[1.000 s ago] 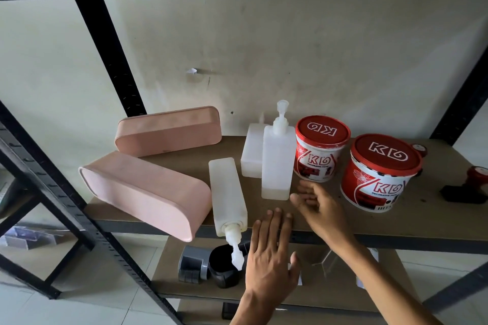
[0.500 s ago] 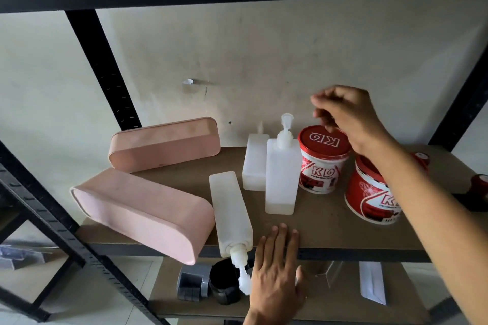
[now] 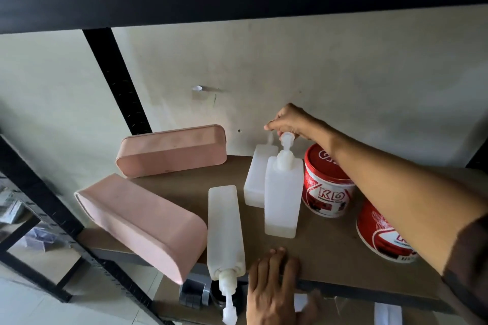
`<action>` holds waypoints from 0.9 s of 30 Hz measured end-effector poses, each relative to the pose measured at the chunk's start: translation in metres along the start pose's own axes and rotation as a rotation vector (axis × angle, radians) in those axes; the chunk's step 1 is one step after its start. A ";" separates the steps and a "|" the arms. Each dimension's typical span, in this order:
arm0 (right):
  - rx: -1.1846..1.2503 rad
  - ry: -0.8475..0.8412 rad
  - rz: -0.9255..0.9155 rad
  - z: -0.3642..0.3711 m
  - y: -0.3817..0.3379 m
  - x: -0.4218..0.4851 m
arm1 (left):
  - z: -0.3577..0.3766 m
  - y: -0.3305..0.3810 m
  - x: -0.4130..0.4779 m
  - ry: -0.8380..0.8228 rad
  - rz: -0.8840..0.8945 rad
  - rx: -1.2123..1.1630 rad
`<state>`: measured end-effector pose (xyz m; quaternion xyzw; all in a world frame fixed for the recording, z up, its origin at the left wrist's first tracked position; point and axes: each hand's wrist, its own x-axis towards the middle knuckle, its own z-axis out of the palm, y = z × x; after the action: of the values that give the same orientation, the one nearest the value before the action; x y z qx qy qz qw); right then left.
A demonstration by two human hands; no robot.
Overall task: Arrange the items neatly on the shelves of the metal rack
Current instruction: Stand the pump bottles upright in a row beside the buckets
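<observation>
Hands: your right hand [image 3: 287, 124] pinches the pump head of the upright pump bottle [image 3: 284, 192] from its right; your left hand [image 3: 274, 282] rests flat, fingers straight, on the shelf [image 3: 330, 253] edge in front of that bottle. Upright pump bottle: long axis vertical, mid-shelf. Just left of it the fallen bottle [image 3: 225, 229] lies front-to-back, pump overhanging the edge toward you; left hand nearer, probably its job

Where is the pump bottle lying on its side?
Head view, lower centre: the bottle lies between the nearer pink box and the left hand, pump overhanging the shelf edge.
</observation>
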<state>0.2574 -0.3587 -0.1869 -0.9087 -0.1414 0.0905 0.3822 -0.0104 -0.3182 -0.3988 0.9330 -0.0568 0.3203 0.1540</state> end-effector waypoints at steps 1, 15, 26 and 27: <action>-0.017 -0.023 0.021 0.002 0.000 0.003 | -0.001 0.002 0.003 -0.002 -0.011 -0.011; -0.319 -0.216 0.352 0.029 0.007 0.058 | 0.014 0.003 0.016 0.155 -0.055 0.116; -0.411 -0.340 0.400 0.050 0.016 0.086 | 0.040 -0.002 0.006 0.181 -0.084 0.216; -0.387 -0.338 0.399 0.050 0.015 0.085 | 0.041 -0.003 0.006 0.186 -0.080 0.218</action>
<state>0.3268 -0.3076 -0.2375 -0.9464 -0.0367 0.2847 0.1482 0.0185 -0.3291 -0.4264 0.9119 0.0302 0.4034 0.0690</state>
